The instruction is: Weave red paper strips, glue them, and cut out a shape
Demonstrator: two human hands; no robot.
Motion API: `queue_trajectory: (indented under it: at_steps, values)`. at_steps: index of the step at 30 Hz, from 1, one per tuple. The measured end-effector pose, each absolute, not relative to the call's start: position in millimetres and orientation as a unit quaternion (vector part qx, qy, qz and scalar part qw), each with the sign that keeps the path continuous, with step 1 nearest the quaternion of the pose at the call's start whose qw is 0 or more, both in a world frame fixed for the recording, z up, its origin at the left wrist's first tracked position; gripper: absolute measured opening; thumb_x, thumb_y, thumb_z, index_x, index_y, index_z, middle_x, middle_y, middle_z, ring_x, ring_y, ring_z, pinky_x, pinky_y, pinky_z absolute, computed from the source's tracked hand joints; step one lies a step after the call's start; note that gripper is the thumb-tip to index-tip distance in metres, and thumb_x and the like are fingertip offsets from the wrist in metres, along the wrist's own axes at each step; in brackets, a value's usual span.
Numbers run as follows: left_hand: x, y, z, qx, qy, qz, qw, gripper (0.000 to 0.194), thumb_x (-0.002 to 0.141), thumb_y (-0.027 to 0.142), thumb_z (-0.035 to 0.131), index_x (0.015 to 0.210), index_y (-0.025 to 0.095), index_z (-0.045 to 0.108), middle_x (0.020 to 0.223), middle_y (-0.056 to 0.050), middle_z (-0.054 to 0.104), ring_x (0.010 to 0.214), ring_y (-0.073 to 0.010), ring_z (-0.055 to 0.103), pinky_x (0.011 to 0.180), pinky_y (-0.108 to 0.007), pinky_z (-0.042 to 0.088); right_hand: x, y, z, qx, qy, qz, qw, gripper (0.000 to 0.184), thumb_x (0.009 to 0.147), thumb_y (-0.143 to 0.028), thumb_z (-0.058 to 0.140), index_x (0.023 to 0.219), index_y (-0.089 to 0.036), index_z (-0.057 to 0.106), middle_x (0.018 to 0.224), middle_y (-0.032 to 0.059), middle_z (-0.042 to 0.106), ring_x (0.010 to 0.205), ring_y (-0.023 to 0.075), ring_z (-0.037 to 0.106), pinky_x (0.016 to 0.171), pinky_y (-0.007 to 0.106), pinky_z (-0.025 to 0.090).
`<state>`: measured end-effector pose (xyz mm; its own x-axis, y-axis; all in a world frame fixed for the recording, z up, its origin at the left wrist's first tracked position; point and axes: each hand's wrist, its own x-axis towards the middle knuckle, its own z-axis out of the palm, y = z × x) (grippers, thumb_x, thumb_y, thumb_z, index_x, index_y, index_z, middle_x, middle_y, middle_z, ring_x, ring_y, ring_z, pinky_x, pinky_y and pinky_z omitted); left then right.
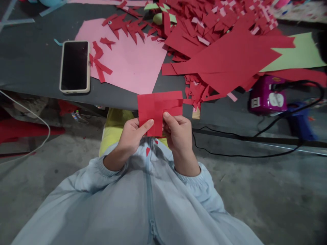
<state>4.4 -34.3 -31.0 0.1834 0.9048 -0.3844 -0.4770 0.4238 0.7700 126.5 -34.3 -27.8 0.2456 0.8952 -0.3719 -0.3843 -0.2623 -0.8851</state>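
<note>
Between my two hands is a roughly square piece of red paper (159, 105), made of overlapping flat layers or strips, held over my lap at the table's near edge. My left hand (133, 134) grips its lower left side, thumb lying on top and fingers hidden behind. At the lower right, my right hand (178, 132) pinches the paper with the thumb on its face and the fingers curled underneath. Small red paper scraps (148, 151) rest on my light blue clothing. Just beyond the held paper lies a large pink sheet (133, 69) on the table.
A phone (75, 67) lies at left on the dark table (30, 58). Red paper pieces (219, 61) are heaped at right, beside a green sheet (301, 54). A purple box (267, 97), a blue glue gun (300, 120) and a black cord (242, 136) are near the right edge.
</note>
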Motion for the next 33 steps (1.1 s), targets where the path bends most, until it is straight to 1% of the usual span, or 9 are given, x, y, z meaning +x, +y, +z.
queue_trajectory:
  at_steps: [6,12,15,18,21,23,27,30,33]
  values:
    - [4.0,-33.1,-29.6,0.252,0.429,0.472,0.727,0.031,0.065,0.042,0.088,0.083,0.019,0.078,0.084,-0.004,0.079,0.077,-0.0171,0.074,0.080,-0.031,0.059,129.1,-34.5,-27.8,-0.536,-0.258,0.584,0.552,0.052,0.056,-0.055,0.086,0.041,-0.019,0.051,0.040,-0.0062,0.039,0.038,0.0047,0.033,0.036,0.020,0.029]
    - [1.3,-33.4,-37.4,0.258,0.427,0.468,0.729,0.035,0.066,0.043,0.087,0.090,0.018,0.078,0.089,-0.005,0.079,0.085,-0.0192,0.075,0.088,-0.034,0.059,125.4,-34.4,-27.4,-0.564,-0.298,0.559,0.530,0.044,0.065,-0.046,0.084,0.047,-0.018,0.055,0.043,-0.0068,0.039,0.040,0.0049,0.031,0.039,0.022,0.027]
    - [-5.7,-31.1,-40.4,0.306,0.426,0.446,0.725,0.036,0.072,0.045,0.083,0.096,0.018,0.078,0.091,-0.005,0.079,0.087,-0.0182,0.074,0.089,-0.033,0.058,127.2,-29.2,-24.9,-0.587,-0.335,0.523,0.520,0.049,0.066,-0.049,0.081,0.045,-0.018,0.048,0.045,-0.0068,0.036,0.044,0.0056,0.030,0.041,0.022,0.025]
    - [-16.1,-25.4,-36.9,0.407,0.436,0.400,0.695,0.037,0.080,0.050,0.075,0.094,0.016,0.078,0.091,-0.005,0.079,0.081,-0.0158,0.073,0.081,-0.028,0.058,136.7,-16.7,-17.1,-0.606,-0.398,0.461,0.512,0.049,0.067,-0.049,0.079,0.046,-0.019,0.046,0.049,-0.0060,0.035,0.049,0.0067,0.031,0.045,0.023,0.026]
    - [-27.4,-19.8,-28.9,0.464,0.459,0.381,0.655,0.045,0.083,0.057,0.068,0.093,0.014,0.077,0.088,-0.007,0.079,0.079,-0.0175,0.073,0.075,-0.028,0.059,148.8,4.0,-2.5,-0.607,-0.492,0.411,0.470,0.044,0.074,-0.044,0.073,0.050,-0.019,0.046,0.052,-0.0057,0.033,0.051,0.0075,0.030,0.048,0.025,0.024]
    - [-35.1,-17.7,-24.3,0.487,0.477,0.386,0.622,0.046,0.087,0.056,0.063,0.100,0.013,0.075,0.090,-0.009,0.079,0.081,-0.0187,0.074,0.076,-0.029,0.060,153.4,21.1,9.4,-0.611,-0.561,0.394,0.397,0.043,0.077,-0.038,0.069,0.049,-0.020,0.042,0.052,-0.0060,0.029,0.052,0.0076,0.027,0.049,0.026,0.021]
    - [-52.2,-13.1,-20.9,0.594,0.530,0.387,0.466,0.034,0.096,0.041,0.055,0.110,0.016,0.073,0.093,-0.008,0.078,0.083,-0.0171,0.074,0.080,-0.029,0.059,150.6,55.5,26.9,-0.628,-0.632,0.391,0.231,0.044,0.081,-0.027,0.063,0.047,-0.020,0.036,0.051,-0.0070,0.024,0.050,0.0068,0.023,0.050,0.028,0.018]
    - [-63.6,-1.8,-21.5,0.718,0.524,0.381,0.255,0.028,0.097,0.026,0.050,0.112,0.017,0.072,0.100,-0.008,0.077,0.092,-0.0180,0.070,0.089,-0.033,0.055,145.1,75.0,28.8,-0.620,-0.660,0.402,0.133,0.044,0.083,-0.028,0.062,0.049,-0.021,0.035,0.049,-0.0078,0.023,0.049,0.0066,0.023,0.052,0.029,0.018]
    - [-70.1,15.2,-23.1,0.811,0.472,0.338,0.077,0.030,0.094,0.020,0.050,0.116,0.014,0.070,0.111,-0.011,0.073,0.106,-0.0231,0.064,0.095,-0.039,0.050,141.9,88.6,24.7,-0.606,-0.691,0.388,0.070,0.044,0.083,-0.031,0.062,0.049,-0.021,0.035,0.049,-0.0080,0.023,0.049,0.0069,0.024,0.052,0.029,0.019]
